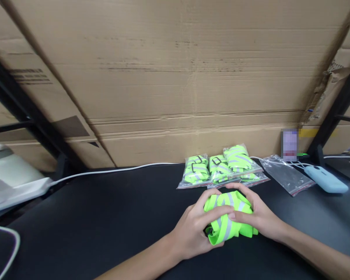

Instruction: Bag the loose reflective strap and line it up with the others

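Note:
A bundle of neon-green reflective strap with silver-grey stripes is held between both hands just above the black table. My left hand wraps the bundle's left side, its thumb lying across the front. From the right, my right hand grips it with the thumb on top and the fingers curled behind. A dark buckle piece shows at the bundle's lower left, mostly hidden by my left hand. Behind my hands lie several clear bags of similar folded green straps, some with black buckles showing.
An unfilled clear zip bag lies at the right, beside a light-blue power bank with a white cable. A blurred phone-like object leans against the cardboard wall. A white power strip is at far left.

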`<state>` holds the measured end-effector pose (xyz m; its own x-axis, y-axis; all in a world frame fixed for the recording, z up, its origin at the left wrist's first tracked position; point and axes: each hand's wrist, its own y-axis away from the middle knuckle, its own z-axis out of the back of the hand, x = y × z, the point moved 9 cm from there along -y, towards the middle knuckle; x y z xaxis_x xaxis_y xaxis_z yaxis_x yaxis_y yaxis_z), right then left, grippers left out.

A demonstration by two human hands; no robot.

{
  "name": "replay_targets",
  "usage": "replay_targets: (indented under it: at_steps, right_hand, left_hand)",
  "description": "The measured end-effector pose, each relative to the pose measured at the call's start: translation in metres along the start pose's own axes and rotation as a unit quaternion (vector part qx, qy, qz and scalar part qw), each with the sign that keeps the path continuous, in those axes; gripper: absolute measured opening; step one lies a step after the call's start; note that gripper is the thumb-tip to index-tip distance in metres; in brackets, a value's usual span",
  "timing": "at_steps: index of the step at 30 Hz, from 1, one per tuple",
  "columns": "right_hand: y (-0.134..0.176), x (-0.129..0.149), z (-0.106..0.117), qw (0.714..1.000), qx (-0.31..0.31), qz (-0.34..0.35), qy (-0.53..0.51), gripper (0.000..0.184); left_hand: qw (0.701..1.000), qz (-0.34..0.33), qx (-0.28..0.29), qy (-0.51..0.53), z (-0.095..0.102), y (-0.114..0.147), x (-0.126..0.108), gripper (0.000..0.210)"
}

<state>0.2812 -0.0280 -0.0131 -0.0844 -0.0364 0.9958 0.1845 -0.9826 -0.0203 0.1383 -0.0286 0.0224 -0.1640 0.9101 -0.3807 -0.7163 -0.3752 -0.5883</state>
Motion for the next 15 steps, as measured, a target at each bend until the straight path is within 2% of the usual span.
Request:
replay_targets:
  at_steps: [5, 7, 8, 10, 11, 13, 15]
  right_hand:
    - [0.005, 0.011, -0.006, 0.993, 0.063, 0.057, 0.087, 0.067]
    - [0.005, 0.019, 0.003, 0.981, 0.068, 0.101, 0.148, 0.061]
    - [0.005, 0.025, 0.014, 0.971, 0.048, 0.133, 0.191, 0.052]
    - [0.004, 0.040, 0.050, 0.931, -0.048, 0.188, 0.308, 0.032]
    - [0.003, 0.046, 0.072, 0.902, -0.105, 0.198, 0.369, 0.035]
    - [0.006, 0.052, 0.129, 0.839, -0.256, 0.161, 0.452, 0.048]
    - [0.006, 0.044, 0.179, 0.781, -0.328, 0.065, 0.528, 0.048]
  left_hand:
    - [1.000, -0.018, -0.002, 0.007, 0.002, 0.004, 0.000, 0.059]
    - [1.000, -0.007, -0.012, 0.013, 0.002, 0.007, 0.006, 0.061]
    - [1.000, 0.003, -0.017, 0.013, 0.002, 0.008, 0.009, 0.062]
    - [1.000, 0.020, -0.019, 0.011, 0.002, 0.011, 0.014, 0.063]
    - [0.999, 0.025, -0.017, 0.008, 0.002, 0.012, 0.015, 0.063]
    - [1.000, 0.026, -0.015, 0.001, 0.003, 0.013, 0.014, 0.063]
    - [1.000, 0.024, -0.013, -0.006, 0.004, 0.013, 0.012, 0.062]
